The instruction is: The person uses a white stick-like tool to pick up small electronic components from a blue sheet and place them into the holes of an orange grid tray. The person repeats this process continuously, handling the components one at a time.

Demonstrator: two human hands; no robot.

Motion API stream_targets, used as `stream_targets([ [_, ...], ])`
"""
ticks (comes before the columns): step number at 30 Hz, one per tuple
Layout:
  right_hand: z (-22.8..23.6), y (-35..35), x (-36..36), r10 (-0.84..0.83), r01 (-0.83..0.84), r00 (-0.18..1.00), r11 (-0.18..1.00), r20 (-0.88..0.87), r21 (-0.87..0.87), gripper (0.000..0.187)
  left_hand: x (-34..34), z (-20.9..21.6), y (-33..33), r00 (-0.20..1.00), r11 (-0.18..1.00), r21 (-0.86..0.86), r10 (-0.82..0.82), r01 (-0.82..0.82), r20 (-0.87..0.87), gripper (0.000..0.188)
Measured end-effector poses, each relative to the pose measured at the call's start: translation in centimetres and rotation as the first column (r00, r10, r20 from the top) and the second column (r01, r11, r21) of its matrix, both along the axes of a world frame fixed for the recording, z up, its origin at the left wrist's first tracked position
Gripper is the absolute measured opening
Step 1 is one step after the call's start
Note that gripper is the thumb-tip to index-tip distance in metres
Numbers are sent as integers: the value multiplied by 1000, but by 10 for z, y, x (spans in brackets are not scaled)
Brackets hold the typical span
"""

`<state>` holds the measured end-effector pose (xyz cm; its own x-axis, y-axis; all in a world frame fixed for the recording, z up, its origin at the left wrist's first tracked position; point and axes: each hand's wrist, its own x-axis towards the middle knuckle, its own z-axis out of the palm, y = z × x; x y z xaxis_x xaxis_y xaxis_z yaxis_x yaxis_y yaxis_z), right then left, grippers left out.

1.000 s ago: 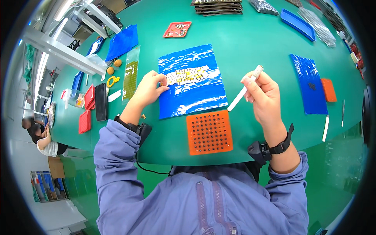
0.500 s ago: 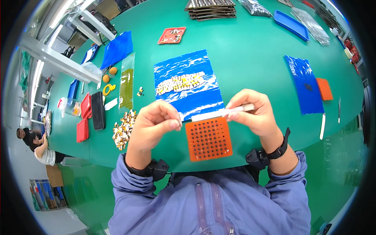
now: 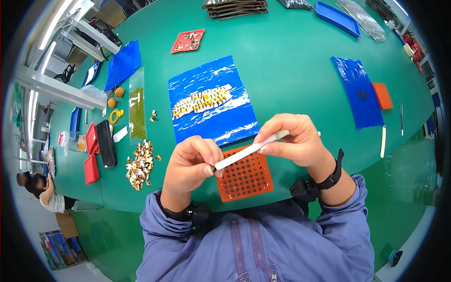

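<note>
My right hand (image 3: 293, 141) is closed on a slim white stick (image 3: 246, 152) with a beige end, held slanting above the orange-red tray. The stick's lower left tip meets the fingertips of my left hand (image 3: 195, 162). That hand is pinched together, and a tiny dark piece (image 3: 214, 168) shows at its fingertips; its kind is too small to tell. Beneath both hands lies the square orange-red tray (image 3: 249, 185), with rows of small black round parts in it. Beyond it, a blue film-covered sheet (image 3: 211, 127) carries rows of small white and yellow parts (image 3: 202, 101).
To the left are a heap of small white and brown parts (image 3: 140, 164), a black case (image 3: 106, 143), red trays (image 3: 91, 169) and yellow scissors-like rings (image 3: 115, 115). A red tray (image 3: 188, 41) sits farther back. On the right lie another blue sheet (image 3: 359, 94), an orange block (image 3: 383, 96) and tweezers (image 3: 401, 120).
The white stick has tilted, its tip moving from the tray's far edge to my left fingertips. My hands have come closer together over the tray. The whole view has shifted slightly.
</note>
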<state>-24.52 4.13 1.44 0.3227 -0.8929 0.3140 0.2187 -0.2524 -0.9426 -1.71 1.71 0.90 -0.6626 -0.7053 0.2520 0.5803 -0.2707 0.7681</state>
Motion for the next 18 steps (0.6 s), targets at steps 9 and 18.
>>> stream_targets([
  [9,7,-1,4,-66,42,979,991,-192,-125,10,4,-3,1,999,999,18,32,-32,12,12],
  [18,10,0,6,-137,79,957,971,-254,-227,10,3,-1,3,998,999,-11,47,-47,50,13],
])
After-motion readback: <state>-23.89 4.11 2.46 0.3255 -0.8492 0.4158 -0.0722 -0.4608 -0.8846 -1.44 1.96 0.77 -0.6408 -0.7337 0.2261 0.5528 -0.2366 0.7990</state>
